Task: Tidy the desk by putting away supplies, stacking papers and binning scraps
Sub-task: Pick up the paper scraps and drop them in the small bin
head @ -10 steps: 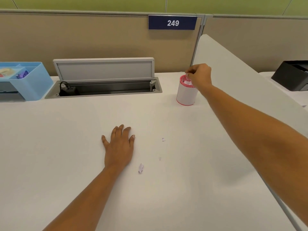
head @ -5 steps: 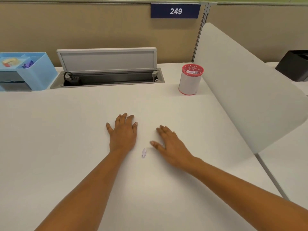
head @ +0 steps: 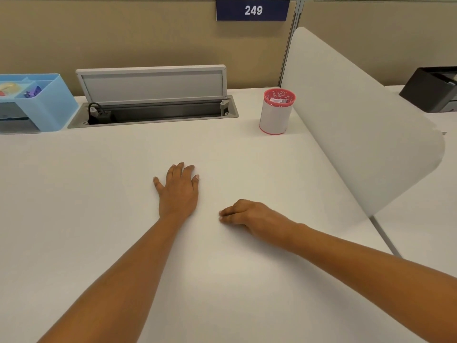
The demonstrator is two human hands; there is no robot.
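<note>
Near the middle of the table (head: 99, 194), our left hand (head: 179, 191) lies flat and empty. Our right hand (head: 249, 215) bunches its fingers (head: 223, 215) against the surface; any scrap beneath is hidden. We should pinch firmly before lifting toward the cup (head: 274, 117), far right.

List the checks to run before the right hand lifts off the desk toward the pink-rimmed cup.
1. Scrap held in right hand: cannot tell; fingers curl against the desk, no scrap shows.
2. Left hand out of the way: ok; it lies flat, apart from the right hand.
3. Pink-rimmed cup upright, top open: ok; paper bits inside.
4. Way to the cup free: ok; only bare desk between.
5. Loose scraps remaining: cannot tell; none shows, but the hands may hide some.
</note>
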